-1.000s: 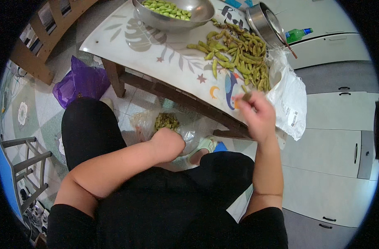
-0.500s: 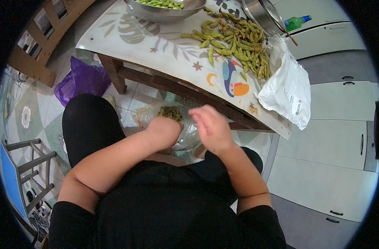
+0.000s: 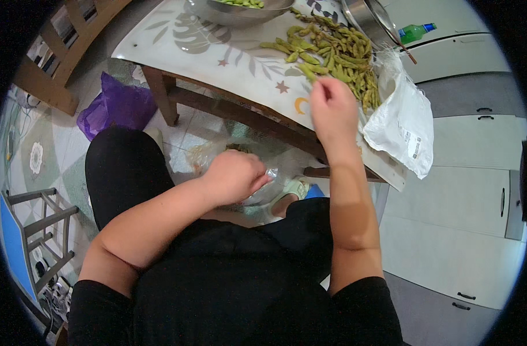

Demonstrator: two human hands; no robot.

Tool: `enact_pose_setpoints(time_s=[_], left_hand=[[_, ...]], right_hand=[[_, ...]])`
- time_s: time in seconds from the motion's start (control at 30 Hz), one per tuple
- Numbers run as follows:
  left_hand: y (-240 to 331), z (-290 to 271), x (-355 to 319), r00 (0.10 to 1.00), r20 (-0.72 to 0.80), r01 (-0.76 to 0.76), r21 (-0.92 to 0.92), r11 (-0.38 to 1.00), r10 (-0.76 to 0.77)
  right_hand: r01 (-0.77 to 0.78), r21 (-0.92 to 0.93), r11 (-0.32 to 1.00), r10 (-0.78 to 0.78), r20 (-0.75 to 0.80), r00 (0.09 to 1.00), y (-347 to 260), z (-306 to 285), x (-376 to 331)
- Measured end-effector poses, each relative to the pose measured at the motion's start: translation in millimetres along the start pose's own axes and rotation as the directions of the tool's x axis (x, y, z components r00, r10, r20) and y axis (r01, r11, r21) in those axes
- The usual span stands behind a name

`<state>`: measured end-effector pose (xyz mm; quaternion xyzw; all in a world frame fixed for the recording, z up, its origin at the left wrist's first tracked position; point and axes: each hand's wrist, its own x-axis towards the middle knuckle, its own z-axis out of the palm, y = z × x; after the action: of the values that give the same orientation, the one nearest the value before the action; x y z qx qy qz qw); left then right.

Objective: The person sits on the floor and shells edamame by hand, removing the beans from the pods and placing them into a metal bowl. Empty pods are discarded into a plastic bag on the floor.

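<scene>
Over the table's near edge my right hand (image 3: 335, 112) is closed in a pinch at the tip of a green soybean pod (image 3: 306, 71). Beyond it a heap of green and yellowish soybean pods (image 3: 347, 60) lies on the tabletop. My left hand (image 3: 234, 176) is low in front of my lap, its fingers closed at the edge of a clear plastic bag (image 3: 271, 173). Dark greenish bits (image 3: 238, 148) show in the bag, mostly covered by that hand. At the far edge a metal bowl (image 3: 234, 14) holds bright green shelled beans (image 3: 243, 3).
A white woven sack (image 3: 399, 127) lies against the pods on the right of the patterned table (image 3: 246, 81). Behind it are a steel pot (image 3: 367, 23) and a green bottle (image 3: 416, 32). A purple bag (image 3: 116, 106) and a blue-topped stool (image 3: 15, 242) stand on the left.
My right hand has moved from beside the left hand up and away to the pods, pinching one. My left hand has shifted slightly to the right, over the bag.
</scene>
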<state>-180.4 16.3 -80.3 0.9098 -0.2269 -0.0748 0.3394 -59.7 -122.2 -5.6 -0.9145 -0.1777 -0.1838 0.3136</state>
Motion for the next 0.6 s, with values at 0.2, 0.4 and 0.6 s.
enact_pose_setpoints(time_s=[0.2, 0.4, 0.6], left_hand=[[6, -7, -8, 0.879, -0.469, -0.062, -0.285, 0.956, -0.083], [0, 13, -3, 0.945, -0.328, -0.074, -0.167, 0.983, 0.015], [-5, 22, 6, 0.99, -0.134, -0.034, 0.029, 0.999, 0.038]], right_hand=[[-0.333, 0.312, 0.89, 0.191, 0.408, 0.893, -11, -22, -84], [-0.266, 0.142, 0.953, 0.135, 0.59, 0.796, 7, -4, -109], [0.083, 0.057, 0.995, -0.099, 0.684, 0.723, 22, -1, -113]])
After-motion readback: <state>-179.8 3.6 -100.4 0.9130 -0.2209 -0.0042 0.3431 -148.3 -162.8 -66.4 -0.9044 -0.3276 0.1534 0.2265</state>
